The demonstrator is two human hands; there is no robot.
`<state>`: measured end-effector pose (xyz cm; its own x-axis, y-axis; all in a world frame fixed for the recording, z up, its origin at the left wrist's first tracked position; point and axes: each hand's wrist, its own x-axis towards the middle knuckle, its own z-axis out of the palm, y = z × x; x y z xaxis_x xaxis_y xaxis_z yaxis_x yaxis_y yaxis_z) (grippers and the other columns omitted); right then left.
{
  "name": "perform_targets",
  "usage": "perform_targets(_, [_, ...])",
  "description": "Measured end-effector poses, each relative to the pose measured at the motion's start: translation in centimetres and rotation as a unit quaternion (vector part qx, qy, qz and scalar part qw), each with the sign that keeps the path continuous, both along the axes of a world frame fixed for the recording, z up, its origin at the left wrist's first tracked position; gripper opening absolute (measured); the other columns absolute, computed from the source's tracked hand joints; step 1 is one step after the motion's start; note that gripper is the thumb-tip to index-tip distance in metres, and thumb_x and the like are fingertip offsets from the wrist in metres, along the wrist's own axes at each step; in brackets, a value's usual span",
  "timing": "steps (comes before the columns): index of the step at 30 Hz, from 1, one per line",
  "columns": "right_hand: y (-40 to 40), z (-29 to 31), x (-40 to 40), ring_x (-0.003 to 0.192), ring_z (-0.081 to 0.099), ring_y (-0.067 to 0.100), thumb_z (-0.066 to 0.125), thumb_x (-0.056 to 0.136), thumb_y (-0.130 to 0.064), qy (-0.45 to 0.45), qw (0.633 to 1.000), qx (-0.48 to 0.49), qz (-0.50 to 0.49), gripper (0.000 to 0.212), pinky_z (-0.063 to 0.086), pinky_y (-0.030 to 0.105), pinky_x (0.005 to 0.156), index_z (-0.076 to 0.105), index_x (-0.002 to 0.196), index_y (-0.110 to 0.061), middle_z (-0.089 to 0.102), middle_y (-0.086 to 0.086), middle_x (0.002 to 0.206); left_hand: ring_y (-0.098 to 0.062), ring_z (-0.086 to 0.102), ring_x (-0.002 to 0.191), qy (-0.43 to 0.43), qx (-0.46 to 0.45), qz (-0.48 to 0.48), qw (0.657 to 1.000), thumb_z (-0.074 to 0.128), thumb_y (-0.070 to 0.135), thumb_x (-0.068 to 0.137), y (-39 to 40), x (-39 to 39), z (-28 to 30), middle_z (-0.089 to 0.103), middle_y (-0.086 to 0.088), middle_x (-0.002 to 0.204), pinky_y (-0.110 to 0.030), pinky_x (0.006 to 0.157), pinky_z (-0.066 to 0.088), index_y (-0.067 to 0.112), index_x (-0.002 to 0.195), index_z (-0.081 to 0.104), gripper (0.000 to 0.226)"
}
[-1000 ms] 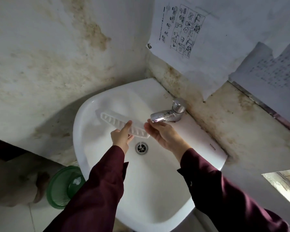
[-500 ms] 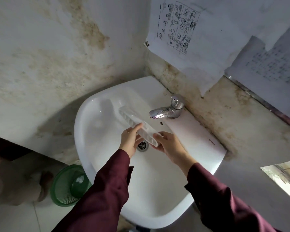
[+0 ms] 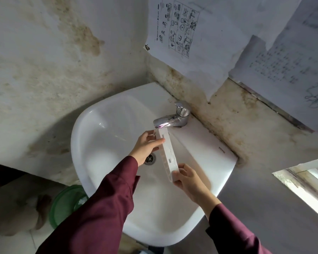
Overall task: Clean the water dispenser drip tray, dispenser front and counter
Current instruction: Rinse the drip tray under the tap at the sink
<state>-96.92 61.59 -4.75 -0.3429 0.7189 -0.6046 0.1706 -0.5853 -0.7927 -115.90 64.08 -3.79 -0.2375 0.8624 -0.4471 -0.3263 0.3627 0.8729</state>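
A long white slotted drip tray point(image 3: 168, 154) is held over the white sink point(image 3: 103, 125), its far end just under the chrome tap point(image 3: 173, 119). My left hand point(image 3: 145, 145) grips the tray's upper part from the left side. Its near end sits in the fingers of my right hand point(image 3: 188, 178). The tray runs lengthwise from the spout toward me, tilted on edge. I cannot tell whether water runs from the spout. The sink drain point(image 3: 150, 159) shows beside my left wrist.
Stained walls meet in the corner behind the sink. Paper sheets point(image 3: 187, 33) hang on the right wall above the tap. A green plastic basket point(image 3: 66, 206) stands on the floor at lower left. A window ledge point(image 3: 305, 182) is at right.
The tray has turned from lying across the basin to pointing lengthwise from the spout toward me. My right hand left the tap and took the tray's near end; my left hand stayed on it.
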Motion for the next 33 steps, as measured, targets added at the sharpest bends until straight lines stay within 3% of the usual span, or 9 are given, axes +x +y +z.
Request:
perform_targets(5, [-0.4,0.0,-0.6,0.074,0.054,0.017,0.054,0.089,-0.004,-0.079,0.996,0.011,0.047,0.011,0.048,0.03,0.071,0.055,0.099,-0.006,0.059,0.006,0.086,-0.024,0.063,0.1,0.037,0.001,0.005,0.999,0.074,0.003,0.078,-2.4,-0.1,-0.4,0.062,-0.013,0.113,-0.043,0.093,0.051,0.007,0.12,0.051,0.048])
perform_targets(9, [-0.9,-0.3,-0.9,0.072,0.052,0.018,0.063,0.085,-0.018,-0.146,0.985,0.036,0.087,0.019,0.046,0.033,0.065,0.058,0.097,-0.004,0.058,0.003,0.08,-0.019,0.062,0.097,0.053,0.006,-0.004,0.999,0.074,0.005,0.078,-4.0,0.5,-0.8,0.063,-0.01,0.11,-0.036,0.082,0.053,0.011,0.118,0.051,0.046])
perform_targets(13, [-1.2,0.1,-0.8,0.074,0.056,0.02,0.065,0.084,-0.018,-0.167,0.979,0.059,0.102,0.019,0.055,0.04,0.069,0.057,0.094,-0.004,0.059,0.006,0.086,-0.015,0.064,0.092,0.048,0.02,-0.017,0.999,0.074,0.009,0.079,-4.3,0.5,-0.9,0.065,-0.006,0.11,-0.03,0.074,0.054,0.021,0.113,0.053,0.042])
perform_targets(16, [-1.4,0.6,-0.6,0.076,0.058,0.021,0.06,0.089,-0.015,-0.157,0.978,0.069,0.12,0.018,0.056,0.047,0.074,0.054,0.096,0.0,0.059,0.012,0.092,-0.014,0.065,0.098,0.043,0.013,-0.023,0.999,0.072,0.021,0.08,-3.6,0.4,-0.8,0.067,-0.003,0.109,-0.027,0.079,0.053,0.029,0.109,0.055,0.035])
perform_targets(19, [-1.2,1.5,-0.2,0.081,0.064,0.022,0.052,0.095,-0.012,-0.061,0.986,0.007,0.156,0.016,0.058,0.049,0.075,0.049,0.103,0.001,0.062,0.014,0.095,-0.021,0.062,0.1,0.016,-0.018,0.021,0.999,0.067,0.024,0.086,-2.3,-0.2,-1.1,0.063,-0.011,0.113,-0.035,0.09,0.049,0.021,0.119,0.053,0.036])
perform_targets(23, [-0.3,2.4,0.5,0.088,0.062,0.024,0.047,0.097,-0.01,0.026,0.981,-0.068,0.181,0.012,0.058,0.042,0.076,0.047,0.108,-0.005,0.06,0.013,0.098,-0.017,0.057,0.075,0.001,-0.066,-0.008,0.998,0.065,0.021,0.089,-1.0,-1.0,-1.4,0.062,-0.011,0.099,-0.028,0.071,0.046,0.01,0.123,0.055,0.037])
perform_targets(25, [0.3,2.4,0.4,0.082,0.059,0.021,0.046,0.097,-0.011,0.024,0.983,-0.075,0.168,0.009,0.056,0.039,0.074,0.047,0.105,-0.007,0.057,0.013,0.095,-0.017,0.059,0.079,0.018,-0.058,-0.027,0.998,0.063,0.022,0.09,-0.5,-1.2,-1.4,0.065,-0.01,0.099,-0.026,0.071,0.044,0.004,0.116,0.062,0.032])
perform_targets(28, [1.0,2.1,0.1,0.071,0.056,0.017,0.048,0.096,-0.015,-0.003,0.992,-0.027,0.122,0.008,0.05,0.032,0.066,0.049,0.103,-0.011,0.056,0.009,0.088,-0.019,0.065,0.084,0.015,-0.041,0.03,0.999,0.069,0.02,0.085,0.0,-1.7,-0.9,0.071,-0.007,0.094,-0.022,0.068,0.05,0.007,0.107,0.068,0.025])
perform_targets(33, [1.2,0.4,-0.4,0.081,0.06,0.023,0.059,0.086,0.0,-0.053,0.988,0.038,0.138,0.038,0.055,0.04,0.079,0.05,0.12,-0.014,0.058,0.013,0.097,-0.023,0.069,0.082,-0.007,-0.028,0.071,0.997,0.075,0.012,0.078,-0.6,-2.7,-0.5,0.072,-0.015,0.097,-0.026,0.069,0.056,0.001,0.107,0.069,0.031])
